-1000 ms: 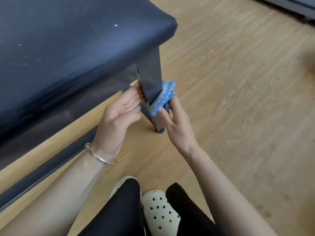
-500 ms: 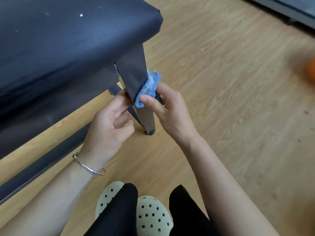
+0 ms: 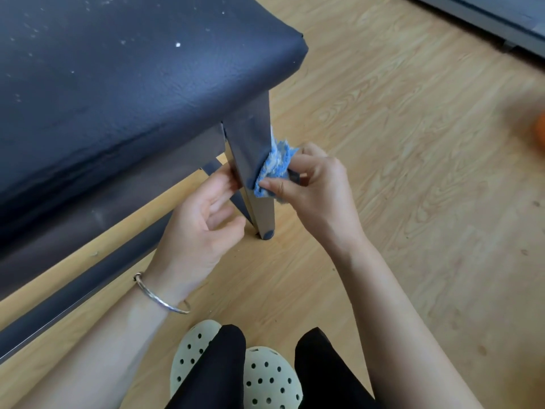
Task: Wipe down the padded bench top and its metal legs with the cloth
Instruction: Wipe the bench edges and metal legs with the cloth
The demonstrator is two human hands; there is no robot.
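The dark blue padded bench top (image 3: 124, 84) fills the upper left, flecked with white specks. Its grey metal corner leg (image 3: 253, 149) runs down to a dark foot cap on the floor. My right hand (image 3: 318, 190) pinches a blue fuzzy cloth (image 3: 274, 166) against the right face of the leg, about halfway down. My left hand (image 3: 200, 225) is on the leg's left edge, fingertips touching the metal, fingers loosely curled with nothing in them.
A low dark metal rail (image 3: 76, 302) of the bench frame runs along the wooden floor (image 3: 413, 143) at left. My cream clogs (image 3: 265, 376) and dark trouser legs sit at the bottom. An orange object (image 3: 539, 131) lies at the right edge. A grey base (image 3: 486, 19) stands top right.
The cloth in my right hand has stayed at mid-height on the leg's right face while the view shifted. My left hand keeps touching the leg's left edge.
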